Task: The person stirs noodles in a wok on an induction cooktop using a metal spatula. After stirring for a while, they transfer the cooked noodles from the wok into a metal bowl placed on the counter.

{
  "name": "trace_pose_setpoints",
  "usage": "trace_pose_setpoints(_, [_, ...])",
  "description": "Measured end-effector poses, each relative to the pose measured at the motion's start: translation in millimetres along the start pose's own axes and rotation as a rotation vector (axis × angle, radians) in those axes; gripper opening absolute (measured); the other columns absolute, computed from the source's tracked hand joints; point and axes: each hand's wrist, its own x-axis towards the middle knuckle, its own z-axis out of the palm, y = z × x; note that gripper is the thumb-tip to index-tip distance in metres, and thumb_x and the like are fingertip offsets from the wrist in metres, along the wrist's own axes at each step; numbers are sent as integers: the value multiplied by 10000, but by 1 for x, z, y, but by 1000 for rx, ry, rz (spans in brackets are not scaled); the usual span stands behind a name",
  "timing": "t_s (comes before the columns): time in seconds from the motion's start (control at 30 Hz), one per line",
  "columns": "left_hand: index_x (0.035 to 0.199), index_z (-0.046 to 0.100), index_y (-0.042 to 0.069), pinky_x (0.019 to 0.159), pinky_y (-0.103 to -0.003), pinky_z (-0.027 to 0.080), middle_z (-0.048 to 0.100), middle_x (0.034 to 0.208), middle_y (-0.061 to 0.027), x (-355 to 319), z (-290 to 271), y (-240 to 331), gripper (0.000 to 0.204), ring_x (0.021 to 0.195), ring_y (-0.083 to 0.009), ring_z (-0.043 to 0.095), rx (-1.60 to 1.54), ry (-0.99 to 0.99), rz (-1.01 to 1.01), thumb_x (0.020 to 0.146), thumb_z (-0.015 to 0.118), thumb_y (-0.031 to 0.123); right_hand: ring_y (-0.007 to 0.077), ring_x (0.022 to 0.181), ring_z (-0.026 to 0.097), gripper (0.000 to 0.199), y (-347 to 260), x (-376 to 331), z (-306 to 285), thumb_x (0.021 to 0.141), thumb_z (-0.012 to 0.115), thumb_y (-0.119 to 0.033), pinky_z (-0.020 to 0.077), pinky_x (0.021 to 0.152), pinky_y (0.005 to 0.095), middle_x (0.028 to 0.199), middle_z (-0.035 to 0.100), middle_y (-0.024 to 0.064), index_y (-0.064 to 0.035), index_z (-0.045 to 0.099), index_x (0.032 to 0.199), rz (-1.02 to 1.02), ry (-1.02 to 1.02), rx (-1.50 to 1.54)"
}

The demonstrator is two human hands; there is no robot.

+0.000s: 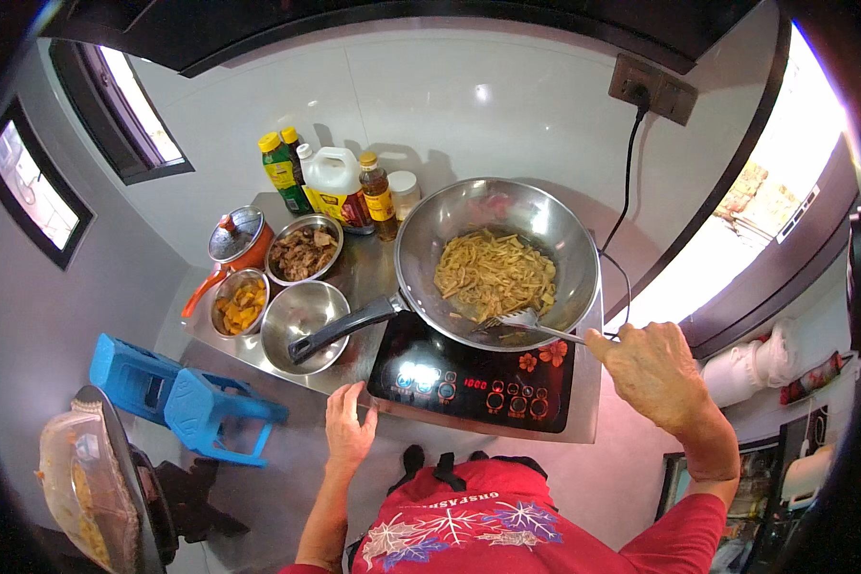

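Note:
A large steel wok [416, 249] with a black handle [346, 325] sits on the black induction cooktop [421, 368]. Pale yellow food strips [497, 273] lie heaped in its middle. My right hand [655, 373], to the right of the wok, is closed round the handle of a metal slotted spatula [518, 320]. The spatula's head rests at the near edge of the strips. My left hand [350, 428] holds nothing, its fingers apart, by the counter's front edge below the empty steel bowl [297, 311]. The wok handle reaches over that bowl.
Left of the wok stand a bowl of brown meat pieces [304, 251], a bowl of orange chunks [239, 306] and a lidded orange saucepan [249, 251]. Bottles [379, 201] and a white jug [333, 172] line the wall. A black cord [631, 172] hangs right. Blue stools [210, 411] stand lower left.

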Motion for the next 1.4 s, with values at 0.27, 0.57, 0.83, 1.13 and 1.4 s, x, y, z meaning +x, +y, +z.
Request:
trace_pose_setpoints(0.27, [1309, 490, 59, 1021, -483, 342, 460, 1353, -162, 3, 30, -14, 634, 1261, -364, 415, 82, -137, -38, 759, 737, 255, 251, 615, 656, 341, 1, 22, -6, 748, 613, -77, 484, 524, 358, 673, 621, 90, 40, 593, 1067, -42, 19, 18])
trace_pose_setpoints(0.57, [1453, 370, 167, 1124, -616, 82, 65, 1577, -170, 0, 52, -35, 824, 1451, -406, 29, 301, -505, -53, 789, 627, 583, 223, 624, 622, 306, -6, 54, 24, 808, 567, -127, 428, 515, 349, 685, 606, 76, 21, 608, 1073, -159, 366, -67])
trace_pose_setpoints(0.83, [1460, 367, 162, 1127, -605, 17, -29, 1585, -174, 4, 52, -32, 826, 1450, -408, -57, 324, -631, -131, 795, 592, 597, 330, 763, 679, 117, 15, 98, 17, 831, 563, -46, 529, 628, 450, 744, 650, 169, -32, 614, 936, 258, 92, 117])
trace_pose_setpoints(1.13, [1440, 418, 119, 1123, -610, 11, -18, 1585, -206, -1, 57, -40, 851, 1449, -426, -36, 286, -576, -94, 826, 463, 706, 378, 714, 658, 243, -10, 52, 28, 847, 532, -48, 512, 649, 486, 676, 615, 183, -111, 591, 1075, 176, 115, 146])
trace_pose_setpoints(1.4, [1428, 438, 111, 1133, -589, -15, -36, 1588, -194, 2, 53, -34, 851, 1454, -404, -75, 293, -623, -128, 822, 462, 708, 368, 665, 664, 241, 26, 51, 47, 845, 531, -34, 532, 601, 464, 670, 633, 197, -83, 610, 1067, 418, 155, 168])
